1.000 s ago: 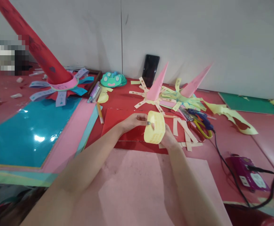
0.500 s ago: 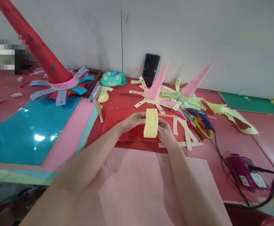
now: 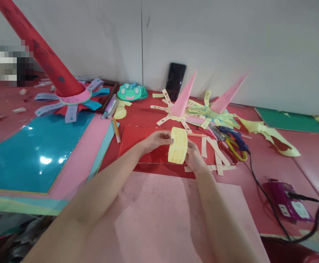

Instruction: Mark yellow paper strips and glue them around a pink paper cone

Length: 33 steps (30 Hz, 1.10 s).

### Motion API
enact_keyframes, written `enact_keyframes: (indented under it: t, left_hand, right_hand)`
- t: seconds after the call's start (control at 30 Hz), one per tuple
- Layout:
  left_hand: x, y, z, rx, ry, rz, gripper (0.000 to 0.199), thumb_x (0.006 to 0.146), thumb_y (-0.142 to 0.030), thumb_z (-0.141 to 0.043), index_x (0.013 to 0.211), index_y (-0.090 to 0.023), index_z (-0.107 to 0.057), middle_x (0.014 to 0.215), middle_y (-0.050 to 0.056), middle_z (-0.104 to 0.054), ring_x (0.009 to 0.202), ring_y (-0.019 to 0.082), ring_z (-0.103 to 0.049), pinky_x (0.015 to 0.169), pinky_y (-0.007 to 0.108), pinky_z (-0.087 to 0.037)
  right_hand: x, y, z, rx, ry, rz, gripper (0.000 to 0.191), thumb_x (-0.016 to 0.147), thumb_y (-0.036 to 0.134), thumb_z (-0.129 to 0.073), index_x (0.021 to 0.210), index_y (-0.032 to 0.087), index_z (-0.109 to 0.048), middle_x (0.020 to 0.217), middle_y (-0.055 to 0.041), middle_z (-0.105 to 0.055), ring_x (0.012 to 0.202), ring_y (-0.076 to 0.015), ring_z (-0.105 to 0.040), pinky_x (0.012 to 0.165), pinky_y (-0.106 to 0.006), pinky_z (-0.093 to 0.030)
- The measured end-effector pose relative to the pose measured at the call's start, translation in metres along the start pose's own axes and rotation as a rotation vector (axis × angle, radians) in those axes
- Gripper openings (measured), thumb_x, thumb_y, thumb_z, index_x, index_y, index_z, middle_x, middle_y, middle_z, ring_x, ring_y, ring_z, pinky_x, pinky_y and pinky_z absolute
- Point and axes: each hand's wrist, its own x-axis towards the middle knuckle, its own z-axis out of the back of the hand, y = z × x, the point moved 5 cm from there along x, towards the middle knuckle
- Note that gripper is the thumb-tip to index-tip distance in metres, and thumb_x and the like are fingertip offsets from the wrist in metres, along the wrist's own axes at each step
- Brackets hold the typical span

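Between my two hands is a yellow paper ring (image 3: 178,146) with darker yellow markings, raised over a red board (image 3: 148,159). My left hand (image 3: 156,141) pinches its left edge, fingertips at the rim. From the right, my right hand (image 3: 194,156) grips the other side, with some fingers hidden behind the ring. Pale paper strips (image 3: 217,151) lie scattered just right of my right hand, and an orange pencil (image 3: 196,134) rests behind it. A large pink sheet (image 3: 154,212) spreads beneath my forearms.
Pink paper cones (image 3: 184,96) with strip collars stand behind, near a propped phone (image 3: 175,81). At right are scissors (image 3: 232,151), a blue glue gun (image 3: 232,136) and a corded purple power box (image 3: 291,204). A tall red cone (image 3: 47,54) and blue sheet (image 3: 33,153) occupy the left.
The yellow ring has turned and shifted slightly right, showing more of its face. My right hand has moved a little right and down with it; the left stays nearly in place.
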Motion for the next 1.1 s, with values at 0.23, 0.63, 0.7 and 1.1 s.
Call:
enact_keyframes:
  t: [0.23,0.63,0.7,1.1]
  left_hand:
    - [0.0010,0.0012,0.0006,0.005,0.004,-0.010,0.032,0.066,-0.035,-0.073,0.089,-0.015,-0.066,0.090,0.006,-0.066,0.088,0.017,-0.060,0.086,0.036,-0.041]
    - [-0.0008,-0.0014,0.0022,0.006,-0.031,-0.019,0.022,0.064,-0.033,-0.073,0.073,-0.016,-0.062,0.076,-0.001,-0.062,0.080,0.013,-0.057,0.083,0.032,-0.040]
    - [-0.0008,-0.0019,0.0017,0.001,-0.034,-0.017,0.023,0.064,-0.033,-0.073,0.073,-0.016,-0.062,0.075,-0.001,-0.062,0.079,0.013,-0.057,0.083,0.032,-0.040]
    - [-0.0023,-0.0061,-0.0008,0.016,0.051,-0.035,0.033,0.058,-0.042,-0.076,0.071,-0.015,-0.064,0.077,0.002,-0.065,0.080,0.015,-0.059,0.085,0.035,-0.042]
  right_hand:
    - [0.0013,-0.0036,0.0040,-0.006,-0.012,-0.018,0.019,0.060,0.027,-0.072,0.076,0.022,-0.063,0.079,0.0002,-0.069,0.074,-0.0171,-0.065,0.064,-0.028,-0.052]
    - [0.0017,-0.0019,0.0014,-0.013,-0.037,0.011,0.031,0.061,0.030,-0.071,0.091,0.022,-0.066,0.088,-0.0036,-0.071,0.080,-0.0210,-0.066,0.065,-0.032,-0.054]
    - [0.0023,-0.0025,0.0018,-0.001,-0.023,0.017,0.029,0.061,0.029,-0.071,0.089,0.023,-0.067,0.088,-0.0026,-0.070,0.078,-0.0201,-0.066,0.066,-0.032,-0.054]
    - [0.0015,-0.0032,0.0020,-0.063,-0.005,-0.020,0.028,0.062,0.029,-0.071,0.089,0.023,-0.067,0.068,0.0007,-0.068,0.068,-0.0180,-0.066,0.060,-0.030,-0.052]
